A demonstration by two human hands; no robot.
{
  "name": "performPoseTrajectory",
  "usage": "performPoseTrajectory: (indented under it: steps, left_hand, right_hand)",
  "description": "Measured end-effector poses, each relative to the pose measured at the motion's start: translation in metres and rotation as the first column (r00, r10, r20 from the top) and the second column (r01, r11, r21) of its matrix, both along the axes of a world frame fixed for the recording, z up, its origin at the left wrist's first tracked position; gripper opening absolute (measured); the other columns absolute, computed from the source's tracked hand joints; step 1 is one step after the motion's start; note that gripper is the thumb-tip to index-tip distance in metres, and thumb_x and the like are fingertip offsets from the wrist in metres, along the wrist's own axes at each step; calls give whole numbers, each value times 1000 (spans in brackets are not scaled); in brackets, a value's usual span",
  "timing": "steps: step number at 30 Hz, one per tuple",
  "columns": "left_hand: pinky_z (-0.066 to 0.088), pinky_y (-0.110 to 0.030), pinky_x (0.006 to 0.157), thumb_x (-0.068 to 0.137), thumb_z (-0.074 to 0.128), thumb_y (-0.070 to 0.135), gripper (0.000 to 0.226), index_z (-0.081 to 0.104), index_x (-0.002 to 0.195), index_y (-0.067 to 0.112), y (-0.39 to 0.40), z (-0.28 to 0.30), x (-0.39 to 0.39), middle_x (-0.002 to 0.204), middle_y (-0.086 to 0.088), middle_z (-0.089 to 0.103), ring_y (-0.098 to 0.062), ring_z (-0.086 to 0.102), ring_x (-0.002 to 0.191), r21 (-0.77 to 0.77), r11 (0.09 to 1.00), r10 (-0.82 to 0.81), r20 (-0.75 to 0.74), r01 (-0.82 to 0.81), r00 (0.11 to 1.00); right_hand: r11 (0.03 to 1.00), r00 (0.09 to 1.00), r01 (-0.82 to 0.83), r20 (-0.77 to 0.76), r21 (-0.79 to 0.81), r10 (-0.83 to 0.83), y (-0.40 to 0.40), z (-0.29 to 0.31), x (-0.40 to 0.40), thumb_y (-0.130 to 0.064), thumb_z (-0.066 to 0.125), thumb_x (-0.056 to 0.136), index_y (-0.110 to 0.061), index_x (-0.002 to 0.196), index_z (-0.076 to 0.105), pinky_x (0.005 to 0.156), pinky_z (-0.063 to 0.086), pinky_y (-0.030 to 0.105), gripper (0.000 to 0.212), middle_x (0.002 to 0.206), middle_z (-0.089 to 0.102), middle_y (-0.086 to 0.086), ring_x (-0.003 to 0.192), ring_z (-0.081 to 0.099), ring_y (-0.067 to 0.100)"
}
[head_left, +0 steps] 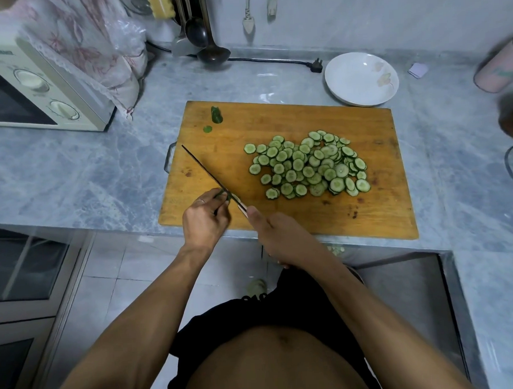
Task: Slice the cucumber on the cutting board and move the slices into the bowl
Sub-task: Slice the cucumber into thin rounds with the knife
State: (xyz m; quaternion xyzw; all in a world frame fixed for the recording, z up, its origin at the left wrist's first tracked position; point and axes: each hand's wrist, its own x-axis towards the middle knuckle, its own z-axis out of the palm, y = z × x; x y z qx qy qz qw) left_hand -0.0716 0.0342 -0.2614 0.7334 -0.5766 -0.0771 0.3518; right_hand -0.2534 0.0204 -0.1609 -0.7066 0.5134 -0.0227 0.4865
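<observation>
Cucumber stub (223, 195), the last of it, is pinched by the left hand (205, 223) at the lower-left of the cutting board (224, 154), likely to steady it against the knife (210, 175), whose handle the right hand (276, 234) grips. Cut slices (310, 165) lie heaped at mid-board, probably pushed clear of the blade, and the white bowl (361, 78) waits unfilled just past the board's upper-right corner. Grey marble counter (86, 172) carries it all, a microwave (36, 95) at upper left.
</observation>
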Motion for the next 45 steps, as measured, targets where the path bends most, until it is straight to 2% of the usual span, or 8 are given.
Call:
performPoseTrajectory:
  steps: [7,11,18,22,27,31,40,45]
  left_hand:
    - [54,-27,72,78,60,9,23,78,92,6,0,-4,1,109,-8,73,-26,70,89,11,1000,-18,31,18,999]
    - [55,-27,67,78,60,7,22,78,90,6,0,-5,2,108,-8,73,-25,70,88,5,1000,-19,20,19,1000]
    - [48,-18,83,80,72,5,20,78,98,9,-2,-1,2,108,-5,74,-19,70,95,2,1000,23,-39,-23,999]
    - [50,-22,76,80,75,10,21,79,99,15,1,0,1,108,-1,74,-18,70,94,-7,999,52,-9,-52,999]
    - [54,-26,70,82,69,11,22,78,102,14,2,-1,4,111,-2,71,-21,68,88,-7,1000,14,-19,-14,1000]
    - [54,-23,73,80,73,6,21,78,100,11,2,-1,7,108,-4,72,-17,67,86,-22,1000,11,-54,-12,998]
    - [56,-29,67,82,69,7,18,78,97,10,0,4,6,111,-2,72,-23,69,86,12,1000,-20,19,20,1000]
    - [55,-28,73,81,66,10,20,79,97,9,0,3,7,112,-4,72,-24,70,89,26,1000,-1,11,0,1000]
  right_hand:
    - [997,998,57,-11,55,-56,-9,-11,20,-66,20,99,-14,58,43,46,43,25,70,52,50,6,49,55,24]
    - [997,997,73,14,22,-74,-11,-19,30,-59,23,102,-13,54,41,46,34,26,69,54,50,5,50,51,21]
    - [992,994,107,1,60,-107,-21,-18,17,-67,20,98,-12,57,43,43,42,25,72,49,48,5,40,49,18]
    - [989,989,141,24,51,-143,-32,-15,-2,-72,20,94,-10,56,48,43,42,26,77,50,49,8,39,48,20]
    - [979,975,196,98,63,-202,-35,-7,-21,-69,29,95,-12,64,49,42,39,24,68,52,50,4,39,45,15]
    - [988,987,142,71,67,-147,-27,-2,-19,-72,29,93,-13,67,48,41,40,23,67,55,49,6,40,46,16]
    - [999,999,9,32,52,-10,-6,7,-9,-63,26,99,-9,65,50,58,44,30,68,58,50,10,49,50,21]
    - [998,1000,-10,19,60,9,-5,13,-9,-62,25,100,-9,63,49,56,46,30,69,55,49,8,45,49,18]
